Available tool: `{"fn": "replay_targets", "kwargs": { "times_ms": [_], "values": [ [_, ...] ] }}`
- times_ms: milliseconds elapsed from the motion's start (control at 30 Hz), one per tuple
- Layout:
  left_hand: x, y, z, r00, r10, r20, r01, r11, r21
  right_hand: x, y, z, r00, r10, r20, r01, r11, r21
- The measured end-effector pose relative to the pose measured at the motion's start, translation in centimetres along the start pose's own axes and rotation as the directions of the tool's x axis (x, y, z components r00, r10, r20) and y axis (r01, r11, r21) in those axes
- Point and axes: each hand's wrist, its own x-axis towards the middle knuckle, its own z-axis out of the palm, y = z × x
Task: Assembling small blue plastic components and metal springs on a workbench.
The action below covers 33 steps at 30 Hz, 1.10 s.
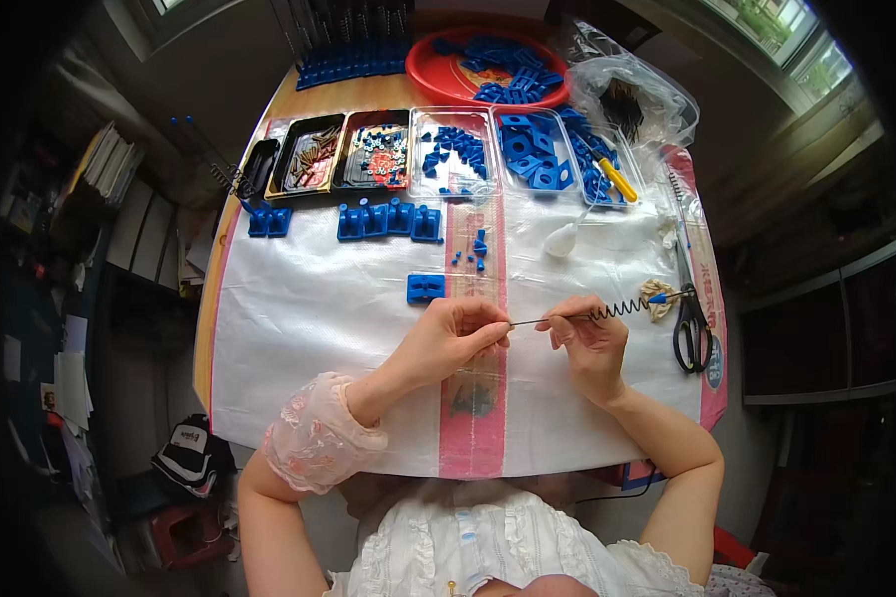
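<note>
Over the middle of the table, a thin dark rod (526, 321) runs between my hands, close to level. My left hand (458, 336) is closed in a pinch at its left end; whether a small piece sits in the fingertips is hidden. Closed round the rod farther right is my right hand (592, 343), beside a black coil spring (621, 308). A blue cone-shaped piece (658, 298) shows past the spring's right end. Just beyond my left hand lies a blue block-like part (425, 288). Small blue pieces (480, 249) are scattered farther back.
Black-handled scissors (692, 333) and a crumpled tan lump (657, 297) lie at right. Trays with screws (319, 154), nuts (383, 154) and blue parts (533, 149) line the back, near a red basin (418, 80). Several blue bases (388, 219) stand before them. A yellow-handled screwdriver (617, 181) rests at back right.
</note>
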Motion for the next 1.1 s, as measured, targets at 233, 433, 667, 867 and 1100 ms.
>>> {"fn": "replay_targets", "kwargs": {
  "times_ms": [233,433,667,867,1100],
  "values": [
    [0.23,-0.36,-0.12,1.0,-0.006,-0.013,0.005,0.998,-0.055,0.4,-0.2,0.19,0.997,0.054,-0.051,-0.053,0.998,0.033],
    [0.16,-0.36,0.05,1.0,-0.014,-0.026,0.013,0.999,-0.048,0.28,-0.37,0.25,0.996,0.076,-0.054,-0.074,0.997,0.034],
    [0.03,-0.21,-0.01,1.0,-0.004,-0.007,0.003,1.0,-0.018,0.08,-0.45,0.29,0.997,0.071,-0.029,-0.07,0.997,0.034],
    [0.0,-0.44,0.15,1.0,0.02,-0.009,-0.02,1.0,0.005,0.08,-0.66,0.3,0.996,0.085,-0.019,-0.085,0.996,0.038],
    [-0.1,-0.15,0.26,1.0,0.003,-0.016,-0.002,1.0,0.017,0.05,-0.67,0.25,0.996,0.092,-0.019,-0.091,0.996,0.017]
  ]
}}
